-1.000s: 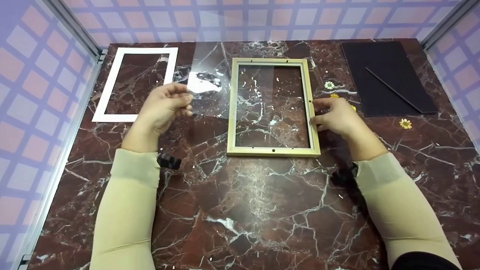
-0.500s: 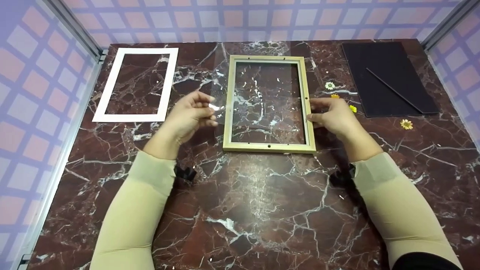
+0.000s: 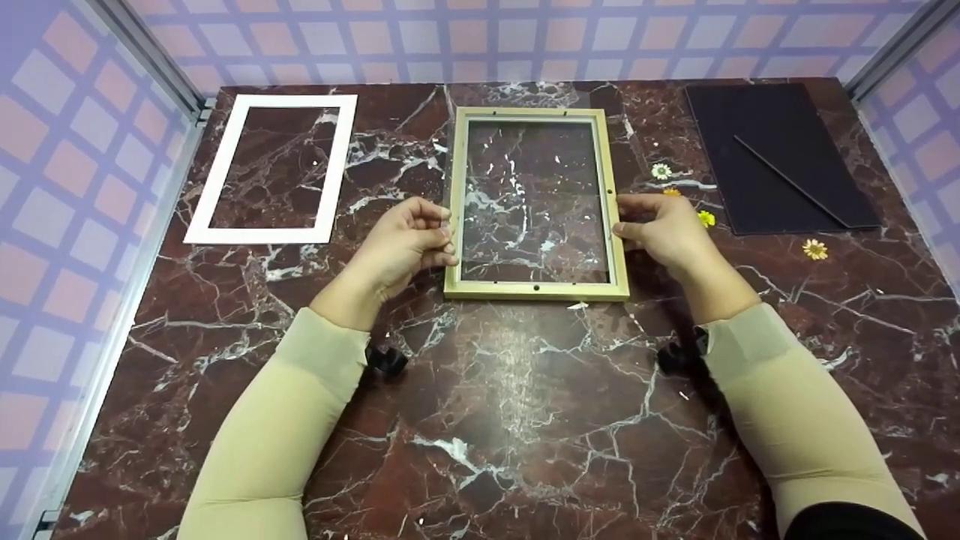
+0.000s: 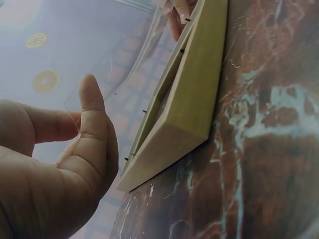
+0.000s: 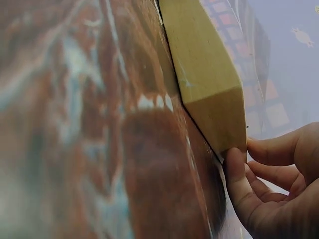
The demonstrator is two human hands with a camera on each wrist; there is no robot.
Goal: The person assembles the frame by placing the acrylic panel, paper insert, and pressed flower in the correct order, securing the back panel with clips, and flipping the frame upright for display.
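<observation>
The clear sheet (image 4: 124, 59) is above the wooden frame (image 3: 495, 291), just right of the left hand (image 3: 401, 244), which pinches its edge. Opposite, the right hand (image 3: 664, 229) grips the frame's side; lowering the sheet level, clear of the black pins (image 4: 144, 111), probably works best.

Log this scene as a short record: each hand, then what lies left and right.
Left hand: pinches a clear sheet
Right hand: holds the wooden frame at its right side
Far left: white rectangular border
Far right: black board, thin dark rod on it
Beside board: small flowers
Surface: dark red marbled table
</observation>
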